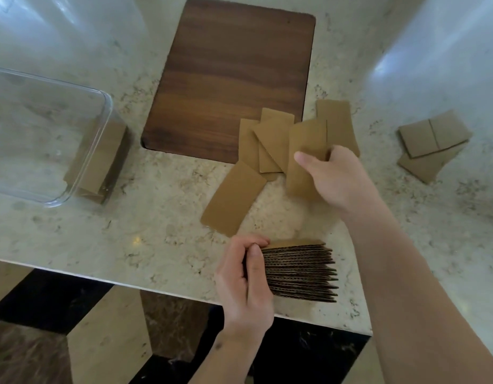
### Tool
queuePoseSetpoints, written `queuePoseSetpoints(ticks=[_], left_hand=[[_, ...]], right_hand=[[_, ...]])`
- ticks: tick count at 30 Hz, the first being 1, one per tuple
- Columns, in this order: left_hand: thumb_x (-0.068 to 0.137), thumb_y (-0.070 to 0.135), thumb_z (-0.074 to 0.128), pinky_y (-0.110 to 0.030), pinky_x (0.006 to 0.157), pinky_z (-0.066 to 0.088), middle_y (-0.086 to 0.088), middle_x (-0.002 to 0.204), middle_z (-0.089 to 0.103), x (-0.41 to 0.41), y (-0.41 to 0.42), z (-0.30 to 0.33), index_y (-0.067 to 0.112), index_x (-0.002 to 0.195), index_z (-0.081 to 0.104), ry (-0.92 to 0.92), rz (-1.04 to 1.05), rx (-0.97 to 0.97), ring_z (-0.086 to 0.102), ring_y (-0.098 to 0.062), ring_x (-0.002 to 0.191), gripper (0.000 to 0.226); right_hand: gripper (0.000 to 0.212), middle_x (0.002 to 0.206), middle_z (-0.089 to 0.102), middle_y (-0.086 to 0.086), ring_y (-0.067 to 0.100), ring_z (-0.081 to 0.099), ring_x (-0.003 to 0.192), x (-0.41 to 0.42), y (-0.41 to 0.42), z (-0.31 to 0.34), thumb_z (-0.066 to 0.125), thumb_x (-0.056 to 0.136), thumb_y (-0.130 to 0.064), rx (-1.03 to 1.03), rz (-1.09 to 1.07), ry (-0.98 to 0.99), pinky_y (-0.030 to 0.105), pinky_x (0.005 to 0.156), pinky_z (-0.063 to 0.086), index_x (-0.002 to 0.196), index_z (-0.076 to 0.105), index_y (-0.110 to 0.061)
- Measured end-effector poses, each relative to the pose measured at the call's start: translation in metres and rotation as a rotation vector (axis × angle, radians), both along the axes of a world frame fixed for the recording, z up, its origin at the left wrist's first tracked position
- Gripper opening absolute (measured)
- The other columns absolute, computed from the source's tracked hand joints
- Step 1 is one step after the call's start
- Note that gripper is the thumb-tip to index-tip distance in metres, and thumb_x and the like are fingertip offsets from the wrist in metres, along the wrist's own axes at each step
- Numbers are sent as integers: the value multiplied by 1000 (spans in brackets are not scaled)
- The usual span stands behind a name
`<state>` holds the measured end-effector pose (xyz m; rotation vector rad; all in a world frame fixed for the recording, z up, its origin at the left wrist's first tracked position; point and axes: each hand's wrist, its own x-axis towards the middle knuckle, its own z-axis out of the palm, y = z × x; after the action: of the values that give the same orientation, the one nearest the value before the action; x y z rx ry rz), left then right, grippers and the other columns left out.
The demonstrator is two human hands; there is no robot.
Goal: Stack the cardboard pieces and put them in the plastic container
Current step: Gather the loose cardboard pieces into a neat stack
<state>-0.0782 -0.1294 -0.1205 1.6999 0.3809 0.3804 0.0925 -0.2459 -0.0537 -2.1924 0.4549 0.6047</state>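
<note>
My left hand (244, 284) grips a thick stack of brown cardboard pieces (300, 273) near the counter's front edge, corrugated edges facing me. My right hand (334, 178) is shut on one cardboard piece (305, 151), lifted at the middle of the counter. Loose pieces (270, 142) lie overlapped just left of it, and a single piece (233, 198) lies flat in front. The clear plastic container (82, 167) stands at the left, with some cardboard pieces (98, 164) upright against its right wall.
A dark wooden board (234, 67) lies at the back centre of the marble counter (145, 231). More cardboard pieces (433, 142) lie in a small pile at the right. The counter's front edge runs just under my left hand; tiled floor below.
</note>
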Motion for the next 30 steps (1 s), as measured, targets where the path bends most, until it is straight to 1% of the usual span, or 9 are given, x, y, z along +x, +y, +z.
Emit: queuePoseSetpoints(ticks=[6,9,12,14,19,22,24,27,30], left_hand=[[105,24,43,-26,76,53,11,97,71,-1,0,1,29,101,67,32,-7,-20,70,-17,90,25],[105,23,43,-25,75,53,9,96,72,-1,1,1,28,100,67,44,-19,-14,70,-16,89,25],[105,22,43,-21,74,51,8,95,72,-1,1,2,27,100,67,41,-21,11,70,-13,88,24],[105,22,43,-22,75,52,5,95,72,-1,2,2,27,100,66,41,-21,12,70,-14,89,24],[104,22,43,-29,76,54,-1,95,73,-1,2,2,27,98,67,43,-19,12,70,-17,89,25],[104,25,42,-28,73,51,-1,92,70,0,-1,3,25,100,67,64,-8,16,67,-17,85,26],[105,23,41,-25,76,49,-2,93,69,1,-3,3,22,101,67,52,-6,5,66,-17,87,26],[106,15,38,-30,98,51,-11,121,68,4,-4,1,15,117,65,-9,-28,10,66,-21,114,29],[107,10,36,-37,117,42,-12,151,57,3,-3,-5,16,139,55,-57,-64,-31,53,-26,144,38]], right_hand=[[66,151,43,11,35,39,142,34,46,1,67,93,-55,-166,-3,-39,52,116,33,139,55,-9],[88,148,52,10,34,49,138,44,58,-5,82,81,-51,-294,20,-72,51,111,32,148,40,-12],[107,141,62,8,35,58,133,47,54,-9,90,74,-45,-207,-10,-64,53,112,31,150,25,-9],[96,141,62,9,34,58,132,45,45,-7,88,78,-42,-83,-18,-23,53,115,38,150,36,-6],[17,109,77,-3,20,72,100,6,-2,10,65,99,-29,132,-72,-204,48,92,59,115,71,-27],[23,96,70,-13,8,68,83,-31,-34,26,64,102,-29,33,-21,-288,34,67,58,124,60,-27],[21,83,60,-18,3,59,71,-56,-44,29,65,100,-27,-230,301,-371,28,56,48,118,55,-23],[9,77,58,-15,15,58,67,-82,-35,27,66,99,-24,-338,662,-401,33,58,45,103,58,-25],[5,83,61,-13,19,58,76,-83,-31,25,65,99,-22,-272,670,-376,32,66,38,104,65,-23]])
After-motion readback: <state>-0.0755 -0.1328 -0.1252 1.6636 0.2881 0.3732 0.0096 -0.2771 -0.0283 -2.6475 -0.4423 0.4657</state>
